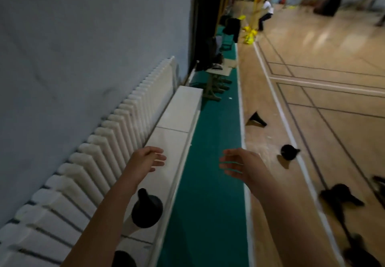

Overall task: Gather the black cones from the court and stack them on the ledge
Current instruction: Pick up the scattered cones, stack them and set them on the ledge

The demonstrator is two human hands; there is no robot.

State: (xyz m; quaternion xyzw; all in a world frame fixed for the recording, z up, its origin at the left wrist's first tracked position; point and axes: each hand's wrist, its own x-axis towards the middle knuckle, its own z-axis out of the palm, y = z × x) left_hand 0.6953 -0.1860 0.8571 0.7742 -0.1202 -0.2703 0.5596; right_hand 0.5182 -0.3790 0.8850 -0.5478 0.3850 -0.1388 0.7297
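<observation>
So, going from the left: a white radiator (83,162) runs along the wall, with the ledge (179,108) right beside it. 1 upright cone (146,210) stands on the ledge just beside the left forearm. A dark shape (123,259) at the bottom edge is probably another, but it's cut off, so I can't say.

The left hand (145,158) hovers over the ledge beyond that cone, fingers loose and spread, holding nothing. Across the green strip (212,162), the right hand (239,165) is the same deal: relaxed and empty.

Right of that, on the wooden court (333,58), lie the ones left to gather. A far cone (255,119) is tipped on its side, a middle cone (288,152) is also knocked over, and a near cone (339,196) is blurry, with more dark blurs in the bottom corner. All are well apart from both hands, nearer the right one.

My guess is these are light, hollow, fairly stiff plastic, so they should nest easily. I'd grab the narrow tip, or pinch the base rim on the tipped ones. They might roll if nudged.
</observation>
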